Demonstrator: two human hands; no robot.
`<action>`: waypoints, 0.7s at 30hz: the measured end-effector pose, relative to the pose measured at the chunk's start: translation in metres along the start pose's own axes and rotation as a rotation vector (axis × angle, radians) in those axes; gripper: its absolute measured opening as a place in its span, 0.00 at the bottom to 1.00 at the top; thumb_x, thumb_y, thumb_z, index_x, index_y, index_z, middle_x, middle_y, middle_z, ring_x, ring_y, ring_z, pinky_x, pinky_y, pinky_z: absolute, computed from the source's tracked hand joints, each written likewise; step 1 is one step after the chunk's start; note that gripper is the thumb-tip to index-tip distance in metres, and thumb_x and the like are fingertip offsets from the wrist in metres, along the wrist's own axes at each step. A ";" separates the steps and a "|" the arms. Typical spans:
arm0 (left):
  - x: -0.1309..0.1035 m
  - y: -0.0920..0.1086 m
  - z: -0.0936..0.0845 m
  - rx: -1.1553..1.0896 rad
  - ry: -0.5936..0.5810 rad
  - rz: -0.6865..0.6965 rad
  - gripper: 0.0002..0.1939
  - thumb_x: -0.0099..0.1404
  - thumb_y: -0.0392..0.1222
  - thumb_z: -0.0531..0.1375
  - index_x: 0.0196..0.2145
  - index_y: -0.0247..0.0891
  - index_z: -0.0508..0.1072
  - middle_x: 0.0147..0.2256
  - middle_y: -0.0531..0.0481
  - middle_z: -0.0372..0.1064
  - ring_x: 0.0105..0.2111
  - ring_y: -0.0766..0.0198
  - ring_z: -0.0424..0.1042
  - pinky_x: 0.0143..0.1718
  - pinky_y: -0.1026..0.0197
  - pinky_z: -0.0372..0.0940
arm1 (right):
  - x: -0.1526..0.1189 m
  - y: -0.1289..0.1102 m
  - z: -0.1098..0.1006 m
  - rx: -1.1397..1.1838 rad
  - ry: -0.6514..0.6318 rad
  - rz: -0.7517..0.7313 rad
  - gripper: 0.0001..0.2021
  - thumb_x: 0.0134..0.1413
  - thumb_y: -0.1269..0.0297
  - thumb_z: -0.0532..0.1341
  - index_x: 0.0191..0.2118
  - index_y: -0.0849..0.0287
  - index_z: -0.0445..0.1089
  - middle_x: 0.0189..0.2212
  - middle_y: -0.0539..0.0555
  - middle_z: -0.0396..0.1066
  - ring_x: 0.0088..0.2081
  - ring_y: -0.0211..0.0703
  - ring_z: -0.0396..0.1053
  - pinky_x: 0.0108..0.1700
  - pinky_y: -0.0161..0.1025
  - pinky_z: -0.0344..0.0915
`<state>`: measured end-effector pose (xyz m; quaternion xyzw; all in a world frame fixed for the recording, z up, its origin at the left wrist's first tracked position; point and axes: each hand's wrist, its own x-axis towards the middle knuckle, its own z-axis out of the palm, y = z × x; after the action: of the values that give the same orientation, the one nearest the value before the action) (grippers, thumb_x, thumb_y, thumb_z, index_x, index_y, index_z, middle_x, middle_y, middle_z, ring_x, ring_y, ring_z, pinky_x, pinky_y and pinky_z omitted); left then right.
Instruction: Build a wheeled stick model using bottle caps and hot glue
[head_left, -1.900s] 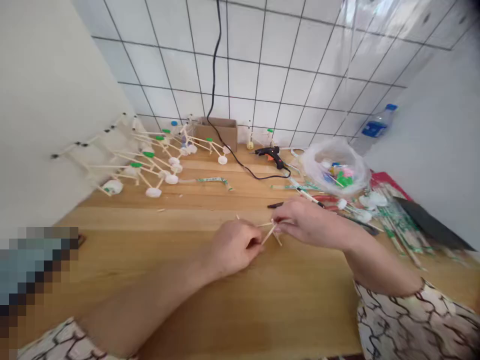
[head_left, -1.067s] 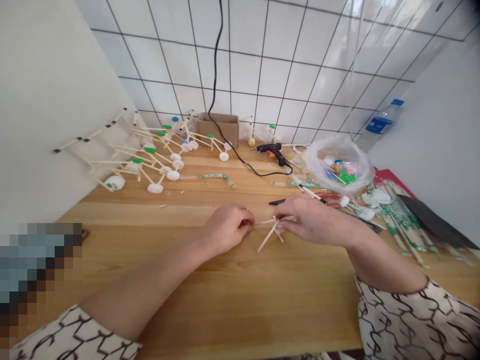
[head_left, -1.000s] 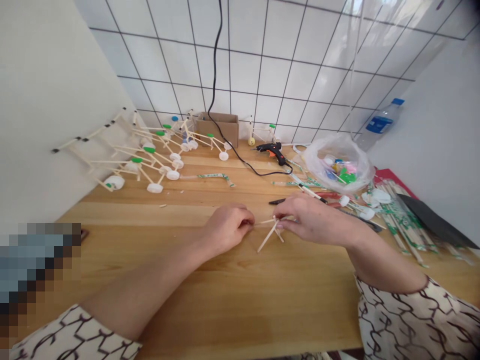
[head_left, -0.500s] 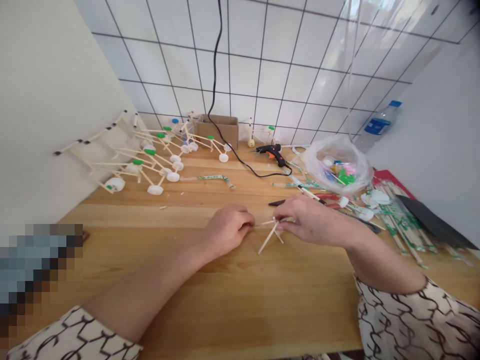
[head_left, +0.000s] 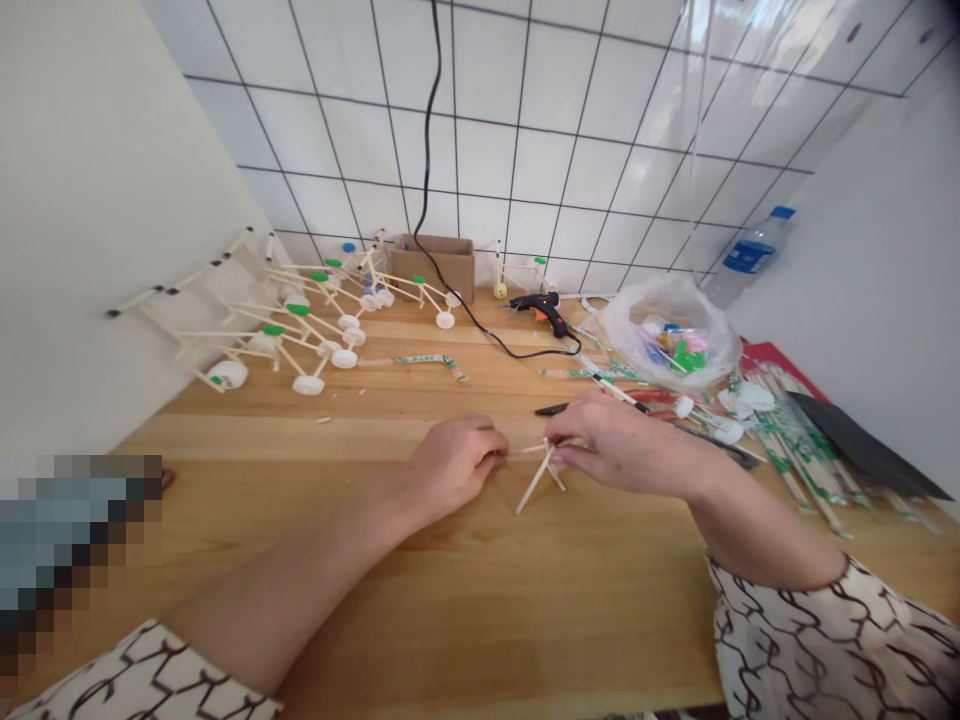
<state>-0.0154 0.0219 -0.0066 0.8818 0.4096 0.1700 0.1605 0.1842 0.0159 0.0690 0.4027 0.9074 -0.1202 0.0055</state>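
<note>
Sticks (head_left: 534, 482) sit pinched at their joint between the right hand's fingers (head_left: 564, 452).

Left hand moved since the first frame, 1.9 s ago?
Yes. Judged against the glue gun, the left hand's fingertips have shifted left and farther out from the person.

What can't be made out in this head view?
Head view: grip of left hand, behind its knuckles.
Head view: joint of stick frame, partly behind right hand.
Head view: bottom of cardboard box, behind its front wall.
Head view: upper end of black cord, cut off by top edge.
Head view: pixelated object, cut off by left edge.
</note>
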 end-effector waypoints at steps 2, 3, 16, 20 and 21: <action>0.000 -0.001 0.001 0.003 0.002 0.003 0.10 0.62 0.32 0.53 0.32 0.37 0.75 0.31 0.48 0.71 0.35 0.61 0.69 0.36 0.62 0.62 | 0.000 -0.001 -0.001 0.002 -0.009 0.006 0.09 0.53 0.70 0.56 0.26 0.61 0.70 0.22 0.52 0.68 0.30 0.39 0.63 0.32 0.35 0.53; 0.000 -0.001 0.001 0.003 0.001 0.002 0.10 0.61 0.32 0.54 0.32 0.37 0.75 0.31 0.48 0.71 0.35 0.61 0.69 0.36 0.62 0.62 | 0.000 -0.001 -0.001 0.003 -0.013 0.011 0.08 0.53 0.70 0.56 0.26 0.61 0.70 0.23 0.52 0.69 0.30 0.39 0.63 0.33 0.35 0.53; 0.000 -0.002 0.002 -0.002 0.027 0.013 0.10 0.62 0.34 0.53 0.31 0.37 0.75 0.31 0.47 0.71 0.35 0.61 0.69 0.37 0.61 0.62 | -0.015 0.000 -0.001 0.043 0.165 0.001 0.10 0.55 0.69 0.55 0.42 0.58 0.69 0.40 0.57 0.72 0.43 0.46 0.68 0.44 0.42 0.63; 0.000 -0.002 0.002 -0.028 0.049 0.008 0.07 0.61 0.35 0.55 0.32 0.37 0.74 0.32 0.47 0.71 0.35 0.60 0.68 0.37 0.60 0.63 | -0.028 -0.009 -0.008 0.063 0.370 -0.062 0.10 0.56 0.71 0.54 0.41 0.57 0.70 0.40 0.55 0.73 0.42 0.45 0.69 0.46 0.43 0.65; 0.000 -0.002 0.002 -0.044 0.054 0.009 0.07 0.61 0.35 0.55 0.33 0.37 0.74 0.33 0.47 0.71 0.36 0.60 0.68 0.38 0.60 0.63 | -0.032 -0.011 -0.010 0.080 0.443 -0.065 0.10 0.56 0.71 0.53 0.40 0.56 0.71 0.39 0.55 0.74 0.42 0.44 0.70 0.46 0.43 0.65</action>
<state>-0.0158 0.0225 -0.0094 0.8748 0.4061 0.2036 0.1680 0.1983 -0.0121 0.0850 0.3897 0.8934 -0.0649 -0.2138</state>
